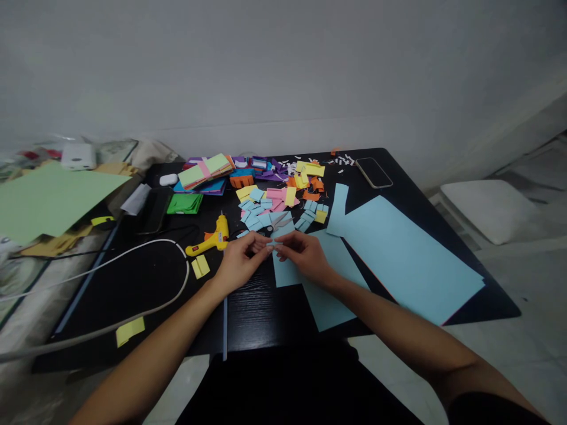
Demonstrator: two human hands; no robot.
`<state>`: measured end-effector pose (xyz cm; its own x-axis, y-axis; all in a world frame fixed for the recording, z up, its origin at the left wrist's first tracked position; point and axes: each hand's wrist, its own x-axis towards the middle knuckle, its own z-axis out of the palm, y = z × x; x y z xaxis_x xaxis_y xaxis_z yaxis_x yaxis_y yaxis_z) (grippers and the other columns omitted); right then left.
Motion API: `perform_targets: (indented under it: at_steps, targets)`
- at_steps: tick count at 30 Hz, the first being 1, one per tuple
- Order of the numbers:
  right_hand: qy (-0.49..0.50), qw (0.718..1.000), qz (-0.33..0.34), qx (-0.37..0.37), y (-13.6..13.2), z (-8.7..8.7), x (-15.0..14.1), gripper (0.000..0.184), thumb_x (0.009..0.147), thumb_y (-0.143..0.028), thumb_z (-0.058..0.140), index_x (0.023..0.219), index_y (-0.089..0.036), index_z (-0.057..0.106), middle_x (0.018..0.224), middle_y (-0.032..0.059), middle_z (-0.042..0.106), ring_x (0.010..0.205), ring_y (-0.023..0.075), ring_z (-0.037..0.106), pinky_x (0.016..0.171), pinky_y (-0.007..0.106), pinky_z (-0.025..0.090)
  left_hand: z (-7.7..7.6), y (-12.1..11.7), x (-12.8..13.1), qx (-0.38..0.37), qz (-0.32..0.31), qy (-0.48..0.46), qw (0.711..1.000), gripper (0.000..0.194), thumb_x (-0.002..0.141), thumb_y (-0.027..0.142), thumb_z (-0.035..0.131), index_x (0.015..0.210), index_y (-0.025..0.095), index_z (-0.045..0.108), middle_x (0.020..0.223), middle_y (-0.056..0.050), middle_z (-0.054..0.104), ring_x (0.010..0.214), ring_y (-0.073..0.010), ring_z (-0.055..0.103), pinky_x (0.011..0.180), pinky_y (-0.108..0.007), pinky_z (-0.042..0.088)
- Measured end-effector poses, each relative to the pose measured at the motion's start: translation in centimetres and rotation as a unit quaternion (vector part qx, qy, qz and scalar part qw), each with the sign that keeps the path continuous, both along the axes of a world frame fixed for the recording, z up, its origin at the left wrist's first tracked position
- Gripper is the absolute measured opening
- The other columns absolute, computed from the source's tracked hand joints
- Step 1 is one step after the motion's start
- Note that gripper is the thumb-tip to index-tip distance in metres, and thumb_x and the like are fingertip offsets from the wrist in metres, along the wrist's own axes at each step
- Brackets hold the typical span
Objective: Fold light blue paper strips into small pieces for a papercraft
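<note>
Both hands meet over the middle of the black table, pinching a small piece of light blue paper (273,243) between them. The fingers of my left hand (244,257) are closed on its left side. My right hand (305,254) grips the right side, thumb and index finger together. Just beyond the fingertips lie scissors (280,222) on a light blue sheet (283,274). Small folded light blue pieces (253,215) are heaped behind my left hand. A yellow glue gun (217,236) rests to the left of that hand. Another blue sheet (332,295) lies partly under my right forearm.
Large light blue sheets (407,254) cover the table's right side, with a phone (374,172) behind them. Colourful paper scraps (283,171) fill the back. A white cable (183,283) loops across the left. A stack of coloured paper strips (206,171) and a white stool (478,209) stand farther off.
</note>
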<state>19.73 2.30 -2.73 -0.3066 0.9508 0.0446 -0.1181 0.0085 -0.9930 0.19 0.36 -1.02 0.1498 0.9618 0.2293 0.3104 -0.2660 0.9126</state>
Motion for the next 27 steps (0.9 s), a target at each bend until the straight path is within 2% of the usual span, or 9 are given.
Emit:
perform_targets:
  at_steps: [16,20,27]
  targets:
    - [0.01,1.0,0.001,0.007,-0.04,0.13,-0.06,0.031,0.081,-0.044,0.084,0.099,-0.021,0.075,0.078,0.0011,0.073,0.068,0.0154,0.07,0.068,0.032,0.063,0.14,0.03,0.05,-0.019,0.001,-0.018,1.0,0.018,0.089,0.033,0.074,0.099,0.018,0.073,0.073,-0.001,0.072,0.067,-0.0146,0.068,0.067,-0.027,0.057]
    - [0.018,1.0,-0.002,0.003,0.02,0.07,-0.09,0.038,0.076,-0.044,0.087,0.105,-0.022,0.075,0.085,0.0017,0.073,0.076,0.0169,0.071,0.072,0.034,0.065,0.21,0.13,0.01,-0.024,0.001,-0.03,0.999,0.021,0.089,0.035,0.075,0.102,0.018,0.072,0.076,-0.001,0.072,0.07,-0.0151,0.069,0.07,-0.028,0.058]
    - [0.02,1.0,-0.004,-0.013,0.13,-0.41,-0.07,0.039,0.073,-0.043,0.089,0.103,-0.021,0.076,0.082,0.0016,0.073,0.075,0.0168,0.071,0.074,0.035,0.065,0.29,0.18,-0.06,0.0,-0.001,-0.013,1.0,0.023,0.09,0.034,0.075,0.108,0.021,0.073,0.085,-0.002,0.073,0.077,-0.0159,0.069,0.075,-0.029,0.059]
